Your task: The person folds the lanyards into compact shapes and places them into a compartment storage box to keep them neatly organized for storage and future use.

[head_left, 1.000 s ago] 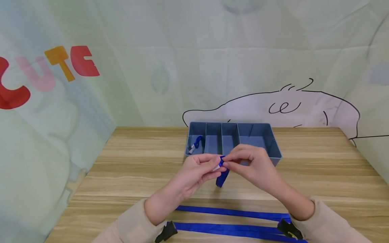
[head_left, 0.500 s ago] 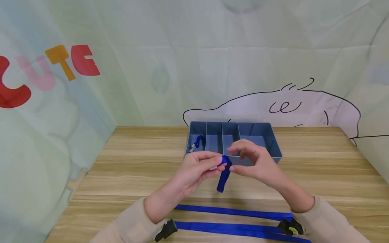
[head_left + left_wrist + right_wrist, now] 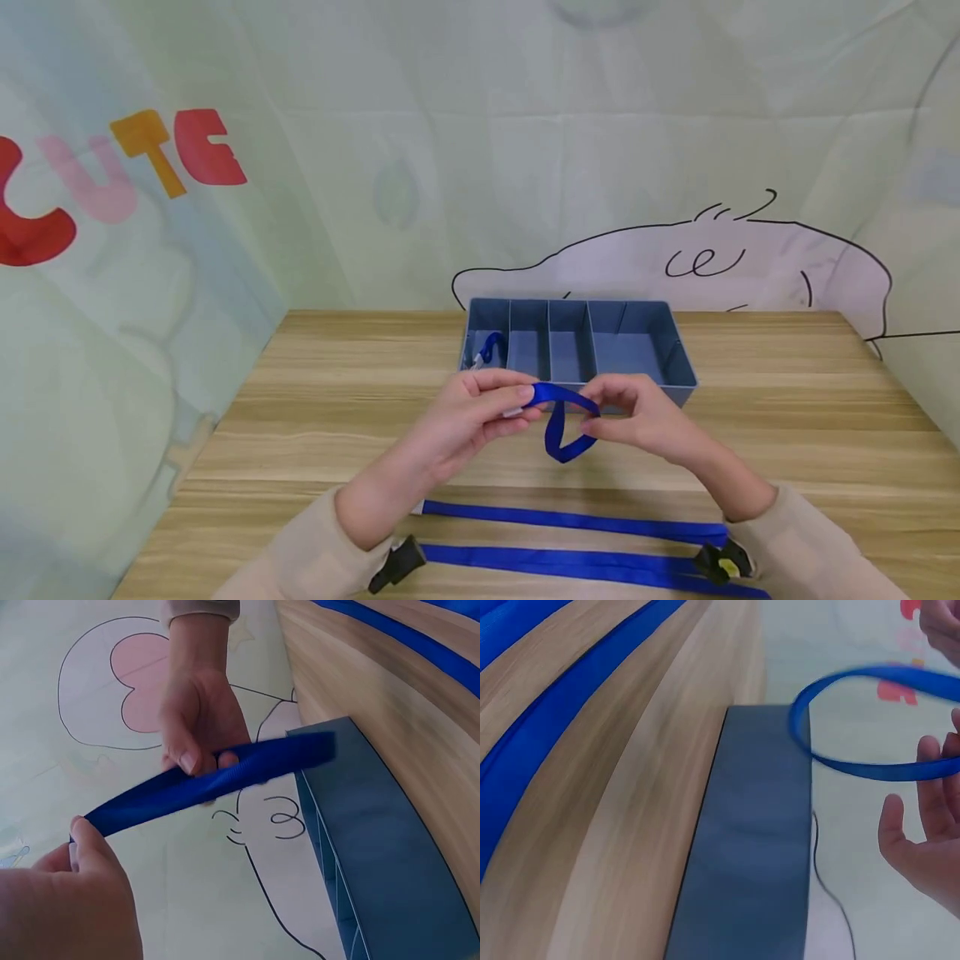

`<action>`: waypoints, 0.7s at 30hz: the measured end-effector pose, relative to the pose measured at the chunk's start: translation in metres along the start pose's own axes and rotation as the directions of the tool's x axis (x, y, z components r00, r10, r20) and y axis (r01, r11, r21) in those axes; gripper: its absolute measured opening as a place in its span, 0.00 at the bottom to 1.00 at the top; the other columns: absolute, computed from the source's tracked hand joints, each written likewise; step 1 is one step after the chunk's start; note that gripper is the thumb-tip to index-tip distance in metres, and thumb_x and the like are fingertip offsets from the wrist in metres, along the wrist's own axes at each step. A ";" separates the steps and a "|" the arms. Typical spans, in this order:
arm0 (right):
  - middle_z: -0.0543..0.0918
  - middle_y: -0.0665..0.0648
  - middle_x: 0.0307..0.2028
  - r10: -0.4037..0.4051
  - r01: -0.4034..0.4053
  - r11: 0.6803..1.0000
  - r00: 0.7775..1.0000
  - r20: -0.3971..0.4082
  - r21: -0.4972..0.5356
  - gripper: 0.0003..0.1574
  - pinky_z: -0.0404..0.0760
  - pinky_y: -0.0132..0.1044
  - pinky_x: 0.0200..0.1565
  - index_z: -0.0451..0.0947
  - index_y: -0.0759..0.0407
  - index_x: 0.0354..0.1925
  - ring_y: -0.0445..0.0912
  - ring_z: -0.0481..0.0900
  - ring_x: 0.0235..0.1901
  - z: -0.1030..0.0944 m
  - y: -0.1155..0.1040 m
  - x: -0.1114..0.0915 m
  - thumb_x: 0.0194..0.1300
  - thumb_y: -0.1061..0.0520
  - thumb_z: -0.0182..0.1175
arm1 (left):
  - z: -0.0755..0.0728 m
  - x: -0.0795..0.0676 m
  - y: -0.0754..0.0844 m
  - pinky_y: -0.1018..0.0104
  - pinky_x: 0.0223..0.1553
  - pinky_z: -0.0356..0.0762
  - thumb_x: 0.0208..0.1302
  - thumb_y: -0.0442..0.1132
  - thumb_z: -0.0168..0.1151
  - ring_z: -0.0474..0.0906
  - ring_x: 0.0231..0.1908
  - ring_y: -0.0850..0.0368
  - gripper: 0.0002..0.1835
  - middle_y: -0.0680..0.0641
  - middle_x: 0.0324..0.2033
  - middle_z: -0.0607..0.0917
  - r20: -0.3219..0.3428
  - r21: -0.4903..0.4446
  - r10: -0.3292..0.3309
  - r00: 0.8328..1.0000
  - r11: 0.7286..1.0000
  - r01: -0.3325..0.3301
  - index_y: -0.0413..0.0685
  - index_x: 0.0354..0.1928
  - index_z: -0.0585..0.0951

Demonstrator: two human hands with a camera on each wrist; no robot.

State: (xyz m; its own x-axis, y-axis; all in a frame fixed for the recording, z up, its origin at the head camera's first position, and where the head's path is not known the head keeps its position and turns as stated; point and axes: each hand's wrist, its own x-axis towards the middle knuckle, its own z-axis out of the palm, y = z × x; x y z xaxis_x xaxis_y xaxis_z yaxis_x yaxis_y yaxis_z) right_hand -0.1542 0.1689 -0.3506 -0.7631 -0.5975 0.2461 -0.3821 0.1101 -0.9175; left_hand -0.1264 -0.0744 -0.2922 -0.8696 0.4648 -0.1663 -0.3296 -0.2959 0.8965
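The left hand (image 3: pixel 487 410) pinches a blue ribbon (image 3: pixel 558 393) between its thumb and its bent fingers. A small white end (image 3: pixel 513 412) of the ribbon peeks out below that thumb. The ribbon is up in the air between the 2 hands, and it makes a loop that hangs down in the middle. The right hand (image 3: pixel 641 415) is at the other side of the loop. Its thumb and fingers are spread apart with a gap, and the ribbon runs by the fingers. I cannot tell if the fingers touch it.

Just behind the hands, a gray-blue box (image 3: pixel 633 354) sits near the back edge of the wooden table (image 3: pixel 337 400). The box has 3 thin parts and 1 wide part. In the part at the far left lies a small blue cord (image 3: pixel 492 346) with a white bit. Long blue straps (image 3: pixel 555 522) lie side by side on the table, below the hands. The sleeves (image 3: pixel 311 546) are beige.
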 end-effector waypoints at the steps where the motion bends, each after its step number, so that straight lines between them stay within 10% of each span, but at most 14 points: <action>1: 0.80 0.53 0.30 -0.003 0.003 1.000 1.000 0.002 0.013 0.07 0.80 0.37 0.33 0.77 0.64 0.36 0.46 0.76 0.30 -0.002 0.001 -0.002 0.58 0.70 0.61 | -0.002 -0.001 0.001 0.73 0.34 0.80 0.64 0.27 0.54 0.83 0.29 0.61 0.07 0.48 0.27 0.85 -0.001 0.010 0.000 1.000 1.000 0.000 0.38 0.38 0.82; 14: 0.75 0.51 0.26 -0.166 0.153 0.941 0.986 0.016 0.303 0.14 0.72 0.34 0.27 0.77 0.57 0.36 0.45 0.70 0.27 -0.041 0.016 -0.033 0.59 0.74 0.55 | -0.042 -0.008 -0.001 0.75 0.33 0.79 0.64 0.26 0.52 0.82 0.27 0.63 0.10 0.48 0.27 0.84 0.010 0.084 -0.040 0.999 0.996 0.039 0.43 0.33 0.82; 17: 0.74 0.58 0.26 -0.379 0.287 0.833 0.919 0.109 0.473 0.06 0.71 0.38 0.34 0.74 0.63 0.34 0.50 0.69 0.28 -0.043 0.014 -0.029 0.65 0.70 0.52 | -0.046 -0.007 -0.006 0.74 0.33 0.80 0.64 0.27 0.54 0.81 0.27 0.63 0.07 0.48 0.26 0.84 0.005 0.108 -0.079 0.997 0.991 0.078 0.40 0.35 0.82; 21: 0.69 0.61 0.21 -0.654 0.405 0.605 0.744 0.137 0.686 0.15 0.66 0.42 0.42 0.65 0.67 0.25 0.54 0.65 0.28 -0.037 -0.001 -0.016 0.69 0.63 0.48 | -0.047 -0.003 -0.014 0.74 0.34 0.80 0.63 0.29 0.57 0.81 0.28 0.63 0.06 0.48 0.28 0.84 0.008 0.168 -0.125 0.992 0.978 0.122 0.36 0.39 0.81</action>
State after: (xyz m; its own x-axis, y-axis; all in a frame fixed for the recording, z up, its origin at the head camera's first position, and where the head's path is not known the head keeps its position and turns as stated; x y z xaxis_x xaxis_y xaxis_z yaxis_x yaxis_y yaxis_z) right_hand -0.1608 0.2072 -0.3420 -0.2472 -0.6252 0.7403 -0.1826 -0.7202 -0.6693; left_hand -0.1369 -0.1110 -0.3240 -0.8187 0.5049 -0.2736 -0.3664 -0.0924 0.9259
